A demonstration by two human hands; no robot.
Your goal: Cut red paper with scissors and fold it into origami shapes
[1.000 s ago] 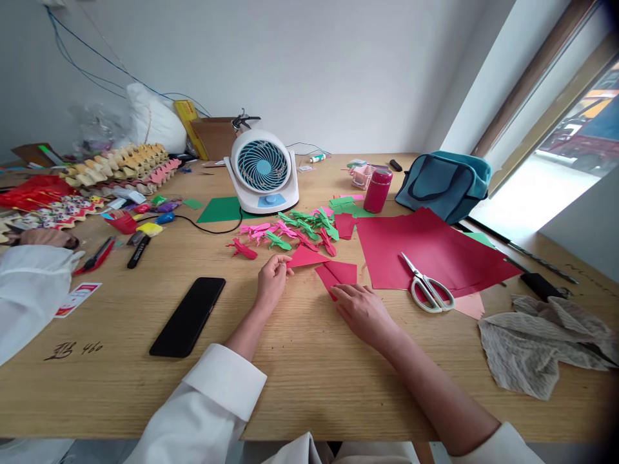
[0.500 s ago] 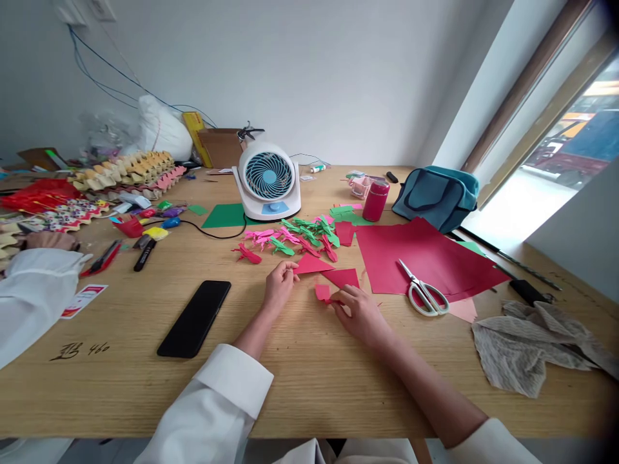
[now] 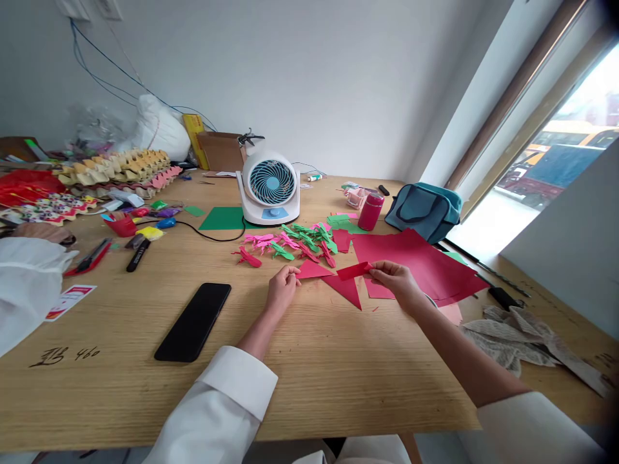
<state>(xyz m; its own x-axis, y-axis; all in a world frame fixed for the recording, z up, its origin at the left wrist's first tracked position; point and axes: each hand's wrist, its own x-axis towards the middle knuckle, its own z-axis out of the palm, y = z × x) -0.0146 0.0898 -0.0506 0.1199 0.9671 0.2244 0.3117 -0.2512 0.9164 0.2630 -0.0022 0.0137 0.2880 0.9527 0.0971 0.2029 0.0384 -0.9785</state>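
Red paper strip (image 3: 353, 270), shifted rightward at mid-frame, is pinched by the right hand (image 3: 397, 281), thus separated from the paper triangle (image 3: 313, 270) pinched by the left hand (image 3: 282, 288).

Handwritten "460" (image 3: 88, 353) on tabletop (image 3: 338, 386), left of black phone (image 3: 193, 322); scrawl (image 3: 49, 356) before it illegible. Red-white card (image 3: 71, 302), also left of phone: print is too small.
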